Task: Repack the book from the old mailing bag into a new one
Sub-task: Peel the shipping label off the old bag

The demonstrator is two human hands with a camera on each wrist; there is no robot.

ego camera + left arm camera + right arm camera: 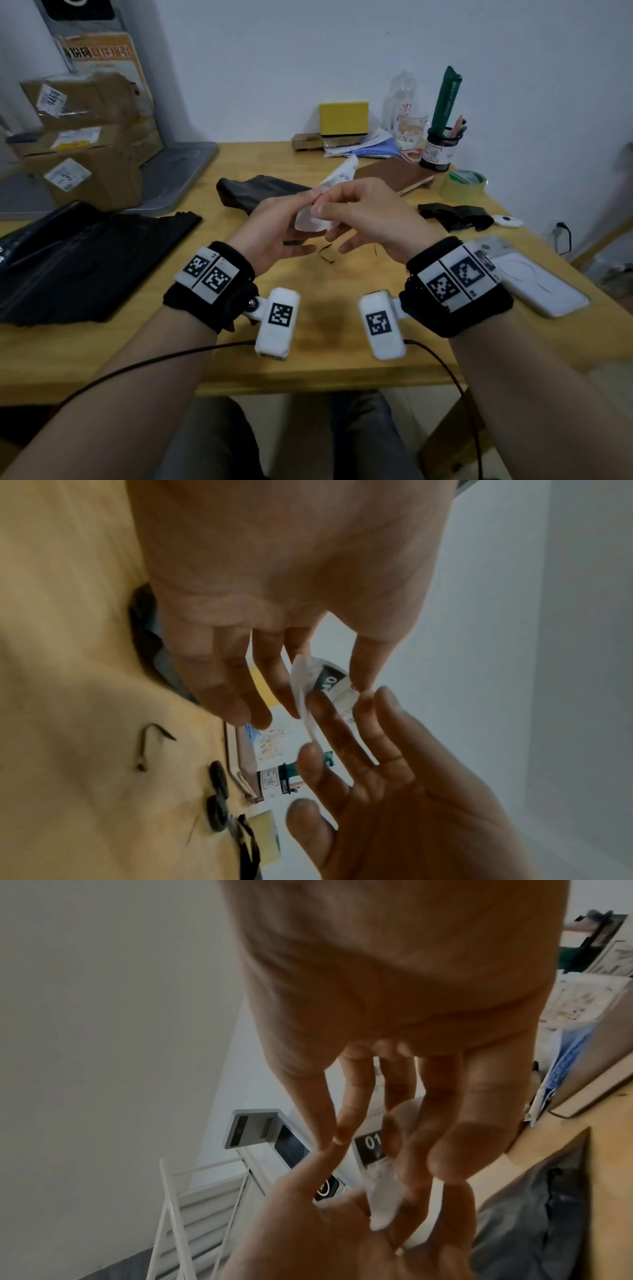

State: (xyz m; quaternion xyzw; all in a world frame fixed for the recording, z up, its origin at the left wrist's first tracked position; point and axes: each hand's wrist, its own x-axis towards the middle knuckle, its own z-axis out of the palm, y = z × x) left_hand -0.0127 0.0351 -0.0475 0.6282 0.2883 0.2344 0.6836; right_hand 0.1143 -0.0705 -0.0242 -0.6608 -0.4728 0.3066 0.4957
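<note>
Both hands are raised above the middle of the wooden table [308, 342], and between them is a curled white shipping label [313, 222] with a black printed patch [329, 681] [371, 1150]. My left hand [312, 199] [330, 695] pinches it between thumb and fingers. My right hand [323, 207] [363, 1145] pinches the same label from the other side. Just behind the hands lies a crumpled black mailing bag [260, 195]. The brown book [394, 176] lies bare on the table further back to the right. A stack of flat black mailing bags [96, 260] is at the left.
Cardboard boxes [85, 144] sit on a grey tray [185, 171] at back left. A yellow box [344, 118], a pen holder [440, 150] and a tape roll [462, 185] stand at the back right. A black plastic scrap [455, 216] and a white power bank [534, 281] lie at the right.
</note>
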